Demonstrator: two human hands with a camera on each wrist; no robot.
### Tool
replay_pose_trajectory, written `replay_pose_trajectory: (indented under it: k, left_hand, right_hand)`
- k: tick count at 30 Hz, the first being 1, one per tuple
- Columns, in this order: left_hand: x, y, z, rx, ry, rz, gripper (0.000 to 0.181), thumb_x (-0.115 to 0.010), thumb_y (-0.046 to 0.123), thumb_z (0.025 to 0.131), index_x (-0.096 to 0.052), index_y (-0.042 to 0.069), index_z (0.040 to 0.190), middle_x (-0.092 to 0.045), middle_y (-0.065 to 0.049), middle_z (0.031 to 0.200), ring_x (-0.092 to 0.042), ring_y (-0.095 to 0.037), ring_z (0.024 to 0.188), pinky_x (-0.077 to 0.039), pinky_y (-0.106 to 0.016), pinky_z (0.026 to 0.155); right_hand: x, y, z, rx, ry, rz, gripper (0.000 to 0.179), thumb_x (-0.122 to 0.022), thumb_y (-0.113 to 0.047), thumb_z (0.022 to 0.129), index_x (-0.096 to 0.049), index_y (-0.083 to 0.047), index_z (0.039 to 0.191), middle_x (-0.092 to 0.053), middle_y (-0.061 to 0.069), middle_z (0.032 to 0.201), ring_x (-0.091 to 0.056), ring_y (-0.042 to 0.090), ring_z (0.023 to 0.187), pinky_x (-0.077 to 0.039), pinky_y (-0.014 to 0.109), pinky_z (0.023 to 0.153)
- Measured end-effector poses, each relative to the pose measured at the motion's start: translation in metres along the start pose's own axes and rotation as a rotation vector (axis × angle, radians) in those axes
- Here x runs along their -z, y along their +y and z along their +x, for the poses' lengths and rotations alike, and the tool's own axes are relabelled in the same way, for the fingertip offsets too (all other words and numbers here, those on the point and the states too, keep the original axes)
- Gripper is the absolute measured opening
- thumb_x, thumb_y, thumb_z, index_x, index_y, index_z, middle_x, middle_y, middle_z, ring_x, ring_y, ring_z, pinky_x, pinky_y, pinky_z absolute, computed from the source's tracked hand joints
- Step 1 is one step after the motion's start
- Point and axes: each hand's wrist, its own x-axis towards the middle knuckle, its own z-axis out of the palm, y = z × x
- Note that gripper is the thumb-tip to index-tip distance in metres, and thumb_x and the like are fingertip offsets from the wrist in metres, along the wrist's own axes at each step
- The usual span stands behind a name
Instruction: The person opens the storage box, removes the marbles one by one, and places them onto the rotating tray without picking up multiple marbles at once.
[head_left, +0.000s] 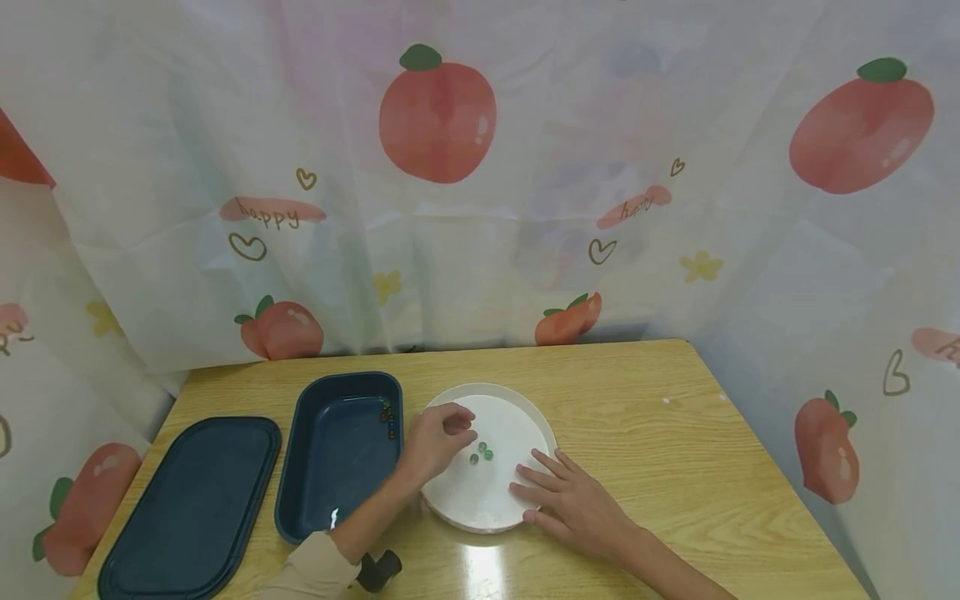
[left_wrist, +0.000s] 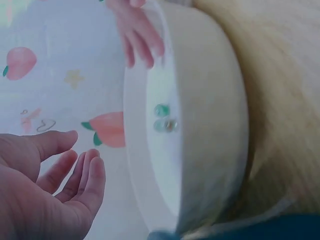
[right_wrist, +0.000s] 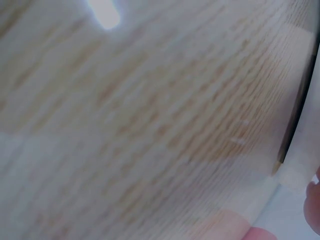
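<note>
A round white dish (head_left: 519, 397) stands on the wooden table. Several glass marbles (head_left: 488, 455), green and clear, lie together on its floor. Over the dish's left part hovers my left hand (head_left: 435, 443), thumb and fingertips apart and loosely bent. Nothing shows between those fingers in the left wrist view, where the dish wall (left_wrist: 212, 120) stands to their right. My right hand (head_left: 573, 507) is at the dish's right rim, fingers spread over the edge. In the right wrist view only a bit of a finger (right_wrist: 312, 202) shows by the dish.
Left of the dish is a dark blue rectangular tray (head_left: 288, 492) with several small marbles (head_left: 387, 417) near its right wall. A matching flat lid (head_left: 198, 508) lies farther left. Behind the table hangs a peach-printed curtain (head_left: 465, 250).
</note>
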Motion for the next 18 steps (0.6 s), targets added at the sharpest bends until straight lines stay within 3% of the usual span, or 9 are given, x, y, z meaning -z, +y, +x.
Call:
replay_pose_trajectory:
  k: [5, 18]
  left_hand:
    - [0.022, 0.001, 0.003, 0.012, 0.035, -0.008, 0.017, -0.076, 0.007, 0.088, -0.073, 0.003, 0.104, -0.071, -0.005, 0.093, -0.068, -0.024, 0.088, -0.056, -0.039, 0.078]
    - [0.069, -0.021, 0.014, 0.074, 0.089, 0.066, 0.025, -0.077, 0.007, 0.087, -0.073, 0.001, 0.110, -0.073, -0.009, 0.100, -0.069, -0.027, 0.094, -0.057, -0.042, 0.079]
  right_hand:
    - [0.001, 0.000, 0.000, -0.005, -0.010, -0.008, 0.038, -0.061, -0.043, 0.098, -0.068, -0.024, 0.131, -0.060, -0.002, 0.138, -0.045, 0.029, 0.136, -0.031, 0.053, 0.108]
    - [0.000, 0.000, 0.000, -0.006, -0.003, 0.007, 0.037, -0.061, -0.041, 0.099, -0.068, -0.023, 0.131, -0.060, -0.001, 0.138, -0.045, 0.030, 0.136, -0.032, 0.055, 0.108]
